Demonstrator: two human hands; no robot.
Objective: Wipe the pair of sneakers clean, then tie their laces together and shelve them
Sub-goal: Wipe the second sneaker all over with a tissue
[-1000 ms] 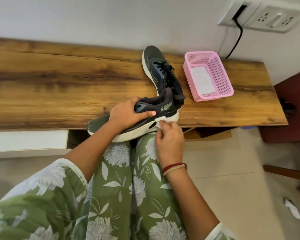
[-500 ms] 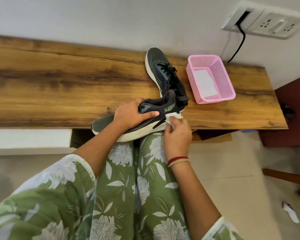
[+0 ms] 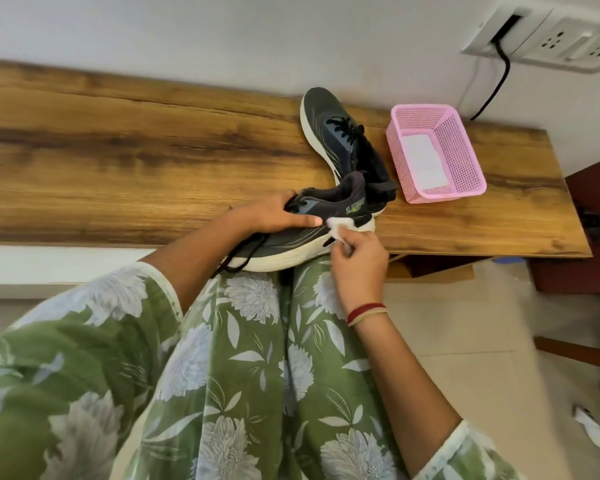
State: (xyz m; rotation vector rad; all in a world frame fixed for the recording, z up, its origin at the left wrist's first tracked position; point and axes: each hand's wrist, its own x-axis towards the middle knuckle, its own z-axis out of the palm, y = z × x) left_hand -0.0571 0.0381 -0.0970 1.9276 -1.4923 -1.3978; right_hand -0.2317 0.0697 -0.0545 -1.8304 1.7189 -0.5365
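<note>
We are at the wiping step: our left hand point(image 3: 272, 216) closes its grip round the laced upper of the dark sneaker point(image 3: 291, 245), steadying it on our lap by the table point(image 3: 118, 150) edge, while our right hand point(image 3: 357, 261) pinches a white wipe point(image 3: 340, 226) against the heel end of its midsole. The other sneaker point(image 3: 329, 133) lies on the table beside the pink basket point(image 3: 465, 168). Next, we judge, the wipe should run along the sole; the second shoe awaits cleaning before lace-tying
</note>
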